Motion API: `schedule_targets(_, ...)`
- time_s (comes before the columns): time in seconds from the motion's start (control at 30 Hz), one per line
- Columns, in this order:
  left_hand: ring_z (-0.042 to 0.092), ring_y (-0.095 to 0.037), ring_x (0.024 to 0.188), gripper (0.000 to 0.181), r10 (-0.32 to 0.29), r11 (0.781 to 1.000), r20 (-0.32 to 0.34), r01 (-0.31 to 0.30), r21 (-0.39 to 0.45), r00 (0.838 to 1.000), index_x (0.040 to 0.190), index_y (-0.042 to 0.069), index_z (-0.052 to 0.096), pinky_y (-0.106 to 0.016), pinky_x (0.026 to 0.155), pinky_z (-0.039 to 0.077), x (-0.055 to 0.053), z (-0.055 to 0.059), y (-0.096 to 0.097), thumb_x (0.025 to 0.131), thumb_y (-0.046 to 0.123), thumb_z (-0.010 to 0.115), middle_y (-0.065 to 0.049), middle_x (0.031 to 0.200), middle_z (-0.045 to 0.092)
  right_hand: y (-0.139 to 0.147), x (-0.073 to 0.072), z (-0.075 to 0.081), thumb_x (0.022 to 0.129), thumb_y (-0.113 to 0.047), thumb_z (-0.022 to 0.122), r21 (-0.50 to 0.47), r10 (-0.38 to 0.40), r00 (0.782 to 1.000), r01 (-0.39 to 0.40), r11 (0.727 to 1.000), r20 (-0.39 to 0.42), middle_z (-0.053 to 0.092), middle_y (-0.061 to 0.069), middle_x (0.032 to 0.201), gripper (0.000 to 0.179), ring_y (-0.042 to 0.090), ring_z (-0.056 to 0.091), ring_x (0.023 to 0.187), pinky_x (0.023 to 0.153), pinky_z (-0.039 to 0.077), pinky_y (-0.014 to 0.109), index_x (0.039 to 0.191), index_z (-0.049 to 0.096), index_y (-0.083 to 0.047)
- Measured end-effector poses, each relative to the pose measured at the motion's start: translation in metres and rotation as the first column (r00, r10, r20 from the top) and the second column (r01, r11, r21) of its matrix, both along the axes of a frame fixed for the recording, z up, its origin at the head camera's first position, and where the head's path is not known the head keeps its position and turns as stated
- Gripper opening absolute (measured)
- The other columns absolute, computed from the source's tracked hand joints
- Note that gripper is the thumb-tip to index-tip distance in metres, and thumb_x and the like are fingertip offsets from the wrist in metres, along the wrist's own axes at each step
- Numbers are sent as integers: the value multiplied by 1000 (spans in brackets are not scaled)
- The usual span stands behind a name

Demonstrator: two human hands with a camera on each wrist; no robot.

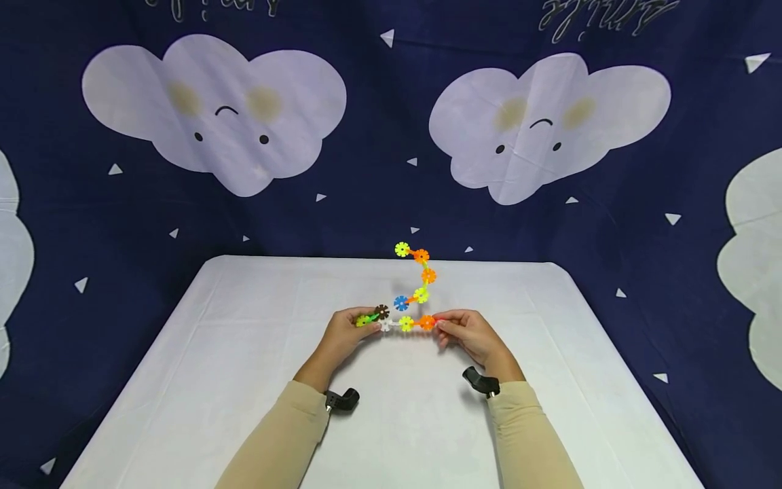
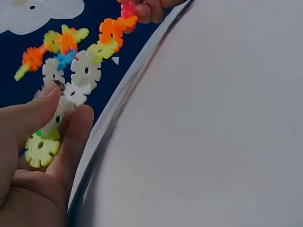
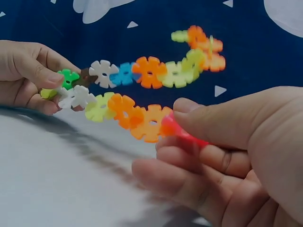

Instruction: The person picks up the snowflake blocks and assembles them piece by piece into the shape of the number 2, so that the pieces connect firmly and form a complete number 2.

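A chain of interlocked plastic snowflake discs [image 1: 406, 324] in yellow, orange, white, blue, brown and green is held up over the table between both hands. My left hand [image 1: 341, 338] pinches it around white, green and yellow discs, with a yellow-green disc [image 2: 42, 150] showing below the thumb in the left wrist view. My right hand [image 1: 479, 337] pinches a pinkish-red disc [image 3: 182, 130] between thumb and fingers, right at an orange disc [image 3: 151, 122]. From the left hand, another stretch of chain curves away, through a blue disc [image 3: 124, 74] to a yellow disc [image 1: 402, 249] at its far end.
A white-covered table [image 1: 244, 292] lies beneath the hands. Behind it hangs a dark blue cloth [image 1: 379, 136] printed with white clouds and small triangles. Each wrist carries a black camera mount, such as the left one [image 1: 343, 400].
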State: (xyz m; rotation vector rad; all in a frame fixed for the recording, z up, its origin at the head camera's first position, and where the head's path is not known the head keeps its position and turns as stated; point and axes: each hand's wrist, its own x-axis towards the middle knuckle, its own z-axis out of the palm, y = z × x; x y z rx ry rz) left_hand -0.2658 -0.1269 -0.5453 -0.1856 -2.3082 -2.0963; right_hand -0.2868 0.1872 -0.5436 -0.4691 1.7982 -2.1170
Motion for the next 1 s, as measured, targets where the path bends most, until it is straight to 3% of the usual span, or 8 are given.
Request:
schedule_targets(0.23, 77, -26, 85, 35, -7, 983, 143, -20, 185, 990, 127, -11, 69, -34, 81, 63, 9, 1, 1, 92, -9, 76, -24, 120, 70, -5, 6, 2, 106, -2, 63, 81, 21, 998, -25, 996, 56, 71, 21, 91, 24, 19, 67, 64, 61, 63, 32, 118, 67, 19)
schedule_targets(0.4, 77, -26, 81, 36, 16, 974, 194, -59, 220, 981, 128, -15, 66, -35, 80, 64, 14, 2, 5, 92, -13, 74, -27, 119, 69, -6, 11, 4, 106, -5, 65, 135, 38, 995, -50, 990, 92, 71, 21, 90, 25, 19, 66, 64, 59, 62, 32, 117, 68, 17)
schedule_targets(0.57, 76, -24, 77, 35, 54, 992, 213, -77, 101, 976, 126, -13, 68, -34, 75, 64, 22, 5, 7, 93, -6, 77, -24, 115, 71, -5, 17, 5, 105, -9, 67, 196, 51, 992, -73, 978, 113, 71, 20, 86, 25, 17, 65, 60, 54, 61, 31, 114, 71, 13)
schedule_targets(0.67, 75, -27, 80, 32, 78, 991, 147, -59, -124, 986, 120, -8, 74, -40, 74, 65, 26, 10, 5, 93, 7, 82, -19, 108, 74, -4, 19, 6, 106, -12, 67, 233, 67, 992, -91, 968, 108, 71, 20, 85, 25, 17, 63, 57, 52, 60, 30, 111, 72, 12)
schedule_targets(0.73, 74, -31, 89, 32, 89, 945, 74, -60, -323, 993, 114, -3, 79, -45, 79, 63, 28, 14, 3, 92, 19, 86, -15, 106, 75, -4, 19, 6, 106, -13, 67, 251, 75, 991, -100, 963, 107, 71, 19, 85, 24, 16, 63, 57, 51, 59, 29, 110, 72, 11)
schedule_targets(0.83, 70, -33, 99, 31, 86, 838, -14, -80, -539, 996, 99, 5, 84, -48, 84, 59, 30, 19, 0, 87, 33, 89, -9, 102, 76, -4, 19, 8, 106, -15, 67, 284, 74, 992, -101, 954, 106, 71, 18, 85, 25, 15, 62, 57, 49, 58, 28, 110, 73, 9)
schedule_targets(0.9, 68, -33, 97, 33, 66, 796, -29, -71, -602, 997, 85, 6, 83, -50, 89, 57, 31, 23, -2, 87, 39, 88, -7, 95, 75, -4, 19, 9, 106, -17, 67, 309, 69, 992, -99, 946, 106, 72, 17, 85, 26, 15, 61, 57, 49, 57, 28, 109, 74, 7)
schedule_targets(1.0, 65, -35, 96, 37, 62, 761, -55, -83, -644, 997, 73, 10, 80, -55, 97, 52, 31, 25, -3, 87, 43, 87, -3, 86, 73, -4, 19, 11, 106, -20, 68, 342, 62, 992, -95, 935, 106, 71, 16, 84, 26, 15, 60, 57, 47, 56, 27, 108, 75, 5)
